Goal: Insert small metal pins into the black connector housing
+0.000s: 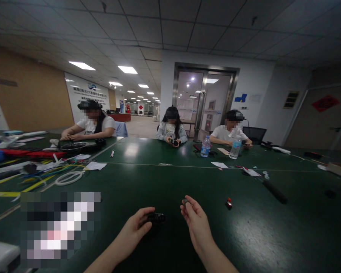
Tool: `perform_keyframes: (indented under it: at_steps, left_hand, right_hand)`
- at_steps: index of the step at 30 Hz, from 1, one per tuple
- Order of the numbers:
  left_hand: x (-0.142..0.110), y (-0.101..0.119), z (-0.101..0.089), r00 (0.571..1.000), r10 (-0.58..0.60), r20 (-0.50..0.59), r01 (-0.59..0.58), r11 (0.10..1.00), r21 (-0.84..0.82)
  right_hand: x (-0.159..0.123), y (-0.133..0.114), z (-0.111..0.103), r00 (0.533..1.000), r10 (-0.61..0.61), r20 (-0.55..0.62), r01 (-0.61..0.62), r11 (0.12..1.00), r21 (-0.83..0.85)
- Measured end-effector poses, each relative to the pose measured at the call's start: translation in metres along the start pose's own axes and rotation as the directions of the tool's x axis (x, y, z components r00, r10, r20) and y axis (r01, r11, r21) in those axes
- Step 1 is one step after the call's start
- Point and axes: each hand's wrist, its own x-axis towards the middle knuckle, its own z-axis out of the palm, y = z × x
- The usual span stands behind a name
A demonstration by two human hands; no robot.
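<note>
My left hand (pixel 134 228) curls its thumb and fingers around one end of a small black object (pixel 158 217), glossy and close to the table top; its exact kind is too dark to make out. To the right, my right hand (pixel 195 220) is raised with thumb and fingertips pinched on a tiny greyish piece (pixel 184 202), too small to name. The two hands are apart. Beyond my right hand a small red and black item (pixel 229 203) lies on the green table (pixel 170 182).
Cables, a coiled white cord (pixel 69 178) and strips crowd the left. A black-handled tool (pixel 274 191) lies at the right. Two water bottles (pixel 205 147) stand near the far edge, with paper scraps (pixel 219 165) nearby. Three people (pixel 172 127) sit across the table.
</note>
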Motion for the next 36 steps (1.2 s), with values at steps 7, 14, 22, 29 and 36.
perform_keyframes:
  at_steps: [7, 14, 22, 29, 36]
  left_hand:
    - [-0.001, -0.003, -0.001, 1.0, 0.0, 0.004, 0.0, 1.0, 0.0]
    - [-0.002, 0.004, 0.0, 1.0, -0.023, 0.007, 0.022, 1.0, 0.015]
    - [-0.002, 0.007, -0.001, 0.999, -0.034, 0.019, 0.034, 0.999, -0.006]
    - [-0.002, 0.006, -0.001, 0.999, -0.042, 0.032, 0.043, 0.998, -0.048]
    - [-0.002, 0.0, -0.003, 0.999, -0.022, 0.038, 0.024, 0.998, -0.053]
  right_hand:
    - [-0.003, -0.009, 0.002, 0.998, 0.063, -0.032, -0.058, 0.99, 0.125]
    - [0.003, -0.003, -0.005, 0.993, 0.071, -0.096, -0.069, 0.997, 0.032]
    - [0.006, -0.005, -0.006, 0.98, 0.133, -0.148, -0.109, 0.982, 0.156]
    - [0.009, -0.003, -0.008, 0.967, 0.186, -0.172, -0.146, 0.964, 0.223]
    - [0.008, -0.003, -0.009, 0.962, 0.196, -0.19, -0.153, 0.963, 0.222]
